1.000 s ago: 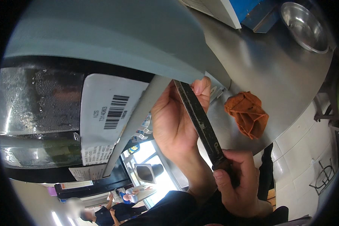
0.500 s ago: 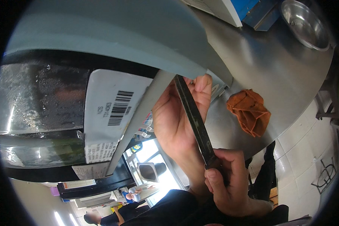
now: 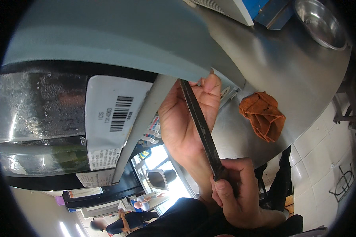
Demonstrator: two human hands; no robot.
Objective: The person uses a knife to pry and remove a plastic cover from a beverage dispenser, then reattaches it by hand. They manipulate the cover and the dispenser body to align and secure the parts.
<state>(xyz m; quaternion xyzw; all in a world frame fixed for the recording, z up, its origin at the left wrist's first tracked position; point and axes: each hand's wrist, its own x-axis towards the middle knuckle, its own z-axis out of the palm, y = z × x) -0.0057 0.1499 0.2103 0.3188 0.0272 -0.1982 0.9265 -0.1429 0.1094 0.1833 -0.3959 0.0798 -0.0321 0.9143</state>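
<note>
A long, narrow dark bar (image 3: 199, 124) with worn edges slants across the middle of the view. My right hand (image 3: 241, 193) is closed around its lower end, thumb pressed near the tip. Behind the bar, palm facing me, is my left hand (image 3: 192, 130). Its fingers curl up at the edge of a large grey machine (image 3: 118, 39). One bent finger shows; the others, and whatever they hold, are hidden by the machine and bar. The bar's upper end meets the machine's edge by those fingers.
The machine has a wet clear panel (image 3: 43, 106) and a white label (image 3: 118, 114). On the steel table (image 3: 233, 136), right of my hands, lies a crumpled orange-brown cloth (image 3: 263, 116). A metal bowl (image 3: 320, 23) stands at the far right. Another person (image 3: 122, 223) is in the background.
The machine and the bar's upper end have shifted slightly left in view. Both hands keep nearly the same pose. The person in the background has changed posture.
</note>
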